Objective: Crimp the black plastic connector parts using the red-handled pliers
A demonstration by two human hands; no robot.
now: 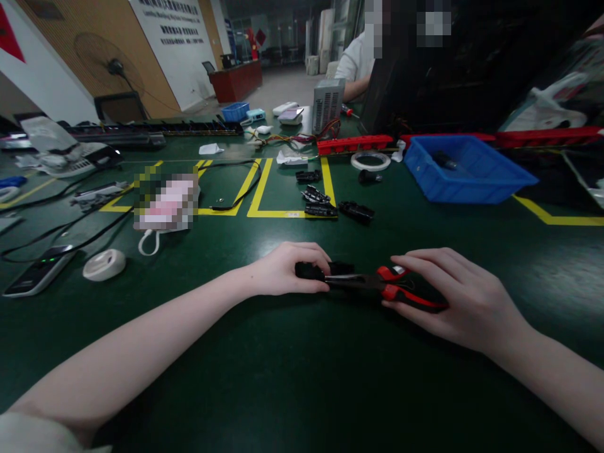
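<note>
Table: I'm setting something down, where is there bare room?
Bare table: nearest the camera, between left arm and right arm; also between right hand and blue bin. Crowded: around black parts, and left by the device.

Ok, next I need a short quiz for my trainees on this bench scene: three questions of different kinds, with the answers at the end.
1. True or false: the right hand holds the pliers.

2. What colour is the large bin beyond the right hand?
a) red
b) white
c) blue

3. Fill in the missing word: the black part near the tips of the pliers is held by the ____ hand.

Key:
1. True
2. c
3. left
</note>
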